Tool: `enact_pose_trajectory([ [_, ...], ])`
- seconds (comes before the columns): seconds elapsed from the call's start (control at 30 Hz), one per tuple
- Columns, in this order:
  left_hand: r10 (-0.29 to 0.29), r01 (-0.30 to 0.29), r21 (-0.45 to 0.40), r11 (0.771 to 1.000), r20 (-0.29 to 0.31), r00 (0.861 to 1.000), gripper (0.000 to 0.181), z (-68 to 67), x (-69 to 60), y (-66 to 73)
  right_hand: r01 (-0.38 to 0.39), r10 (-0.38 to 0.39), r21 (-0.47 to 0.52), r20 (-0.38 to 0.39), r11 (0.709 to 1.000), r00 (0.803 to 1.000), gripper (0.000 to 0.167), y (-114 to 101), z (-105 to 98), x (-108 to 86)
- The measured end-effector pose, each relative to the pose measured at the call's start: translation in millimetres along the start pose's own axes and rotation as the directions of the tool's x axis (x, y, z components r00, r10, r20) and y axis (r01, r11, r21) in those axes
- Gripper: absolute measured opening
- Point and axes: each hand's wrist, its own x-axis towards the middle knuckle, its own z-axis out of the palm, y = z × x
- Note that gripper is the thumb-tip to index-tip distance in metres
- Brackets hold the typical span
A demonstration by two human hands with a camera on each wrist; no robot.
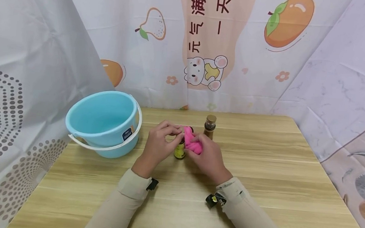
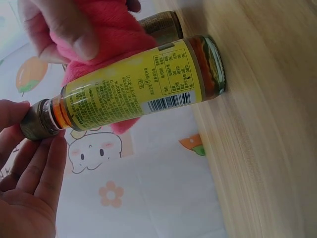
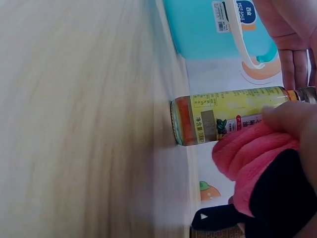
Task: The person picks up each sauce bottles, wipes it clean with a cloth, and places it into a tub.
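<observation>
Two bare hands are brought together over one small glass bottle [image 1: 179, 152], which is held roughly upright near the middle of the wooden table [image 1: 294, 174], its base pointed down; whether the tabletop is touched by it cannot be told. A brownish metal cap [image 2: 34, 122] at the bottle's neck is pinched between the thumb and fingers of the left hand [image 1: 158, 143]. A bright pink cloth [image 1: 195, 146] is gripped in the right hand [image 1: 209, 157], bunched and pressed against the side of the bottle, with the thumb laid along it. A black patch [image 3: 285, 191] and a black strap [image 3: 218, 217] are seen on the cloth in the right wrist view. The bottle is wrapped in a yellow label [image 2: 121, 87], on which a barcode [image 2: 169, 101] is printed, and orange liquid is seen through the glass near the base.

Just beyond the right hand, a second bottle [image 1: 210, 126] is partly hidden by that hand. To the left, a light blue bucket [image 1: 108, 141] with a white handle [image 1: 139, 119] is placed on the table. Behind, a white curtain [image 1: 254, 80] is decorated with fruit, flowers and a cartoon animal.
</observation>
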Motion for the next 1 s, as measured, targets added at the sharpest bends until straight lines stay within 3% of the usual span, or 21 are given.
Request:
enact_pose_trajectory([
  [0.13, 0.005, -0.005, -0.004, 1.000, -0.007, 1.000, 0.009, -0.1, -0.2, -0.7, -0.028, 0.029, -0.025, 0.031, 0.999, 0.999, 0.042, 1, 1, -0.1],
  [0.33, 0.006, -0.006, -0.009, 1.000, -0.004, 1.000, 0.009, -0.2, 0.5, -0.4, -0.026, 0.031, -0.056, 0.089, 0.998, 0.996, 0.065, 5, 5, -0.6],
  [0.57, 0.016, -0.016, -0.015, 1.000, 0.000, 1.000, 0.009, -0.2, 1.7, 1.1, -0.044, 0.054, -0.073, 0.151, 0.996, 0.987, 0.053, 9, 6, -2.2],
  [1.0, 0.006, -0.006, -0.010, 1.000, 0.004, 1.000, 0.009, 0.6, 0.6, 0.7, -0.034, 0.038, -0.041, 0.121, 0.999, 0.992, 0.049, 11, 5, -1.5],
])
